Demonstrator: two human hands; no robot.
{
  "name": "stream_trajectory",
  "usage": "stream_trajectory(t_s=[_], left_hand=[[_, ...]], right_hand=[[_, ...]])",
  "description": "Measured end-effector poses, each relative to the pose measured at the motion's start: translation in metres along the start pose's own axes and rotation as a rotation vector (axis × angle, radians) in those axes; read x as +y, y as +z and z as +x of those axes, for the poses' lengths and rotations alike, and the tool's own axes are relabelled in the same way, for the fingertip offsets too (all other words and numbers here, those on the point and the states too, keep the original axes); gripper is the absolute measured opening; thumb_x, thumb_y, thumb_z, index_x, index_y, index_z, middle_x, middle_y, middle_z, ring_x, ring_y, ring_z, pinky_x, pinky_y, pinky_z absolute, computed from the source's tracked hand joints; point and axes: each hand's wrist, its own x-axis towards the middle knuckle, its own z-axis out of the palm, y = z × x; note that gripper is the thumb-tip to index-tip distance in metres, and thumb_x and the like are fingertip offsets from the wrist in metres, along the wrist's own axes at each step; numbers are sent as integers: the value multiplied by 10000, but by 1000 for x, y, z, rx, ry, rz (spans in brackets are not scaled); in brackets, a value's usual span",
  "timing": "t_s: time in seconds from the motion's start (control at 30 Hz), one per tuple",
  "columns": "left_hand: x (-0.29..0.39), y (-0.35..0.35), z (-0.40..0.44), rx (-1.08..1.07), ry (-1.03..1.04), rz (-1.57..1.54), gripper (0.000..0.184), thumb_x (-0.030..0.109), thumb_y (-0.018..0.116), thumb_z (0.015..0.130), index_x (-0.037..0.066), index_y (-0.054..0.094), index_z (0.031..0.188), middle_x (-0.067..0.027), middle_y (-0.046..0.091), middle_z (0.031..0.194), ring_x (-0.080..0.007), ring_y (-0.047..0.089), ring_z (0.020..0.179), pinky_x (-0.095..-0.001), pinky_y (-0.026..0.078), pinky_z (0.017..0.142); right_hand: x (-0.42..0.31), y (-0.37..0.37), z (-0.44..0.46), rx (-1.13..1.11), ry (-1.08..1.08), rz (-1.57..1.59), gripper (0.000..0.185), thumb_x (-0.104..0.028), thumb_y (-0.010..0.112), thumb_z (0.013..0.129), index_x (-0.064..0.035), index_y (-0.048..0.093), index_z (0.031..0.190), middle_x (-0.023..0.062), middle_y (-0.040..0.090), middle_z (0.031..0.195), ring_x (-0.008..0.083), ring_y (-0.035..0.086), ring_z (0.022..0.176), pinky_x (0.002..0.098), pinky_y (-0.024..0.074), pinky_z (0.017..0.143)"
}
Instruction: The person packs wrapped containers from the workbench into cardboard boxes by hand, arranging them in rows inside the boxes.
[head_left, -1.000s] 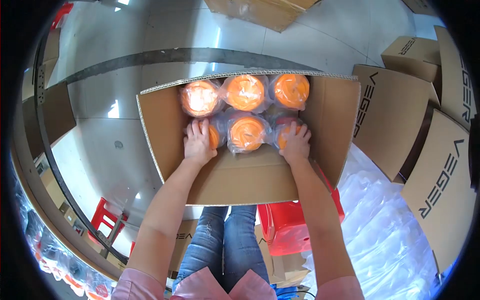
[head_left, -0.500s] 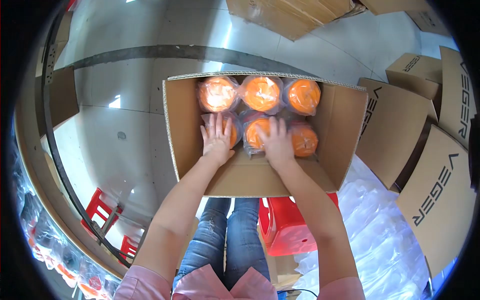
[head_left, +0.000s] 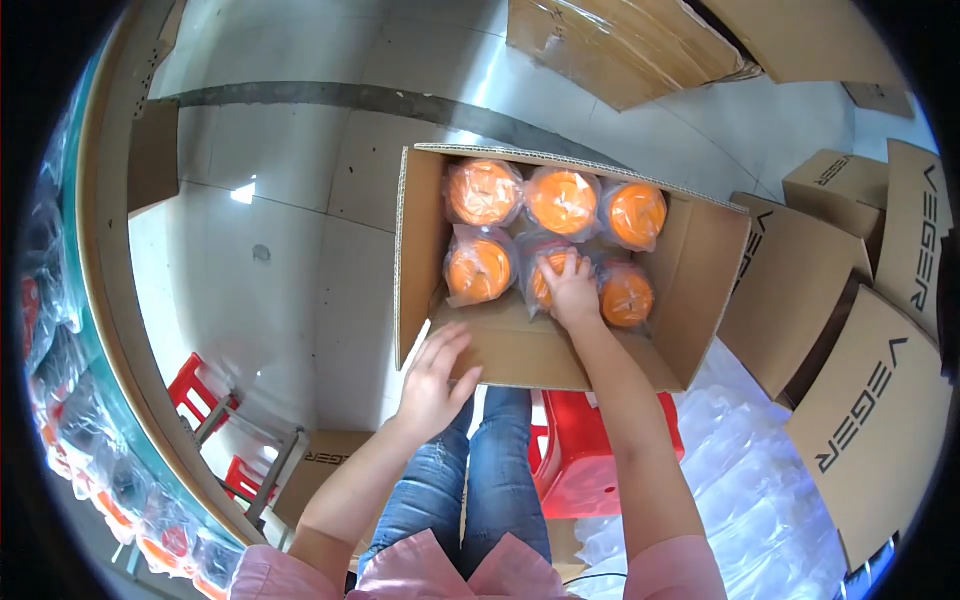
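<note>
An open cardboard box (head_left: pixel 500 352) holds two rows of three plastic-wrapped containers with orange lids. My right hand (head_left: pixel 572 290) reaches inside, its fingers curled over the lid of the wrapped orange-lidded container (head_left: pixel 541 284) in the middle of the near row. To its left sits another wrapped container (head_left: pixel 480 270), and to its right a third one (head_left: pixel 627 298). The far row (head_left: pixel 562 202) stands against the back wall of the box. My left hand (head_left: pixel 437 378) is at the box's front left corner, fingers stretched out and holding nothing.
Brown cartons marked VEGER (head_left: pixel 862 425) stand at the right. A red plastic stool (head_left: pixel 610 455) is beneath the box, next to clear plastic bags (head_left: pixel 715 480). Along the left runs a table edge (head_left: pixel 120 330) with wrapped items beyond it. A larger carton (head_left: pixel 630 50) lies at the back.
My left hand has come off the near-left container and out to the box's front corner. My right hand remains on the middle near container. The view has shifted, with the box now further right.
</note>
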Motion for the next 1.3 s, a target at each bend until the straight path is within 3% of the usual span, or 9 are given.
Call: stream_trajectory(t_s=[0.33, 0.47, 0.57, 0.63, 0.8, 0.93, 0.97, 1.1, 1.3], left_hand=[[9, -15, -101, 148, -300, -264, 230, 32, 573, 738, -17, 558, 962, -131, 562, 1037, -278, 539, 935, -317, 438, 809], [-15, -2, -189, -254, -490, -227, 421, 161, 587, 760, 6, 467, 1133, -150, 456, 1197, -327, 480, 1037, -364, 412, 858], [-12, 3, -249, -646, -527, 193, 613, 369, 538, 782, 56, 343, 1271, -160, 297, 1329, -368, 343, 1173, -417, 347, 934], [-9, 5, -263, -624, -555, 162, 640, 408, 521, 780, 66, 325, 1284, -162, 271, 1341, -373, 313, 1189, -423, 331, 947], [-16, 11, -280, -614, -596, 57, 721, 525, 464, 780, 120, 258, 1339, -186, 194, 1379, -373, 234, 1243, -429, 262, 1000], [-22, -10, -299, -495, -557, -314, 708, 524, 423, 817, 87, 242, 1344, -178, 173, 1392, -322, 225, 1262, -389, 214, 1034], [-63, 17, -306, -402, -522, -447, 696, 523, 399, 835, 73, 240, 1342, -173, 160, 1399, -302, 218, 1270, -372, 198, 1045], [16, -60, -333, -69, -564, -779, 687, 533, 346, 859, 67, 219, 1347, -108, 210, 1394, -258, 214, 1273, -346, 175, 1055], [33, -51, -387, 356, -974, -931, 555, 467, 442, 818, 76, 474, 1211, -102, 497, 1201, -226, 469, 1093, -295, 361, 942]], right_hand=[[-12, -25, -7, 78, 109, 44, 710, -245, 656, 669, -195, 304, 1284, 221, 243, 1306, 405, 313, 1147, 443, 392, 861], [-6, -49, -58, 476, -16, 276, 624, -234, 640, 709, -50, 364, 1237, 210, 266, 1296, 395, 297, 1179, 418, 329, 944], [-4, -84, -131, 502, -55, 580, 498, -175, 596, 739, 9, 422, 1168, 216, 281, 1296, 378, 356, 1145, 396, 347, 932], [-6, -88, -181, 501, -74, 679, 491, -164, 589, 743, 19, 415, 1163, 216, 316, 1272, 371, 389, 1117, 382, 358, 920], [-25, -73, -279, -468, -229, 677, 564, -338, 571, 766, -21, 401, 1200, 238, 348, 1251, 395, 376, 1131, 404, 357, 916], [-64, -44, -332, -344, -268, 374, 716, -639, 358, 776, -109, 386, 1256, 257, 333, 1270, 498, 324, 1107, 528, 328, 902], [-65, -54, -324, -330, -263, 366, 657, -588, 444, 770, -95, 437, 1204, 252, 358, 1234, 432, 404, 1072, 454, 358, 901], [-65, -26, -248, -246, -498, 566, 580, -537, 438, 789, -80, 494, 1141, 198, 465, 1155, 353, 474, 1018, 391, 403, 861], [3, -73, -238, -527, -497, 751, 464, -374, 487, 797, -25, 524, 1100, 119, 548, 1058, 224, 497, 969, 313, 393, 850]])
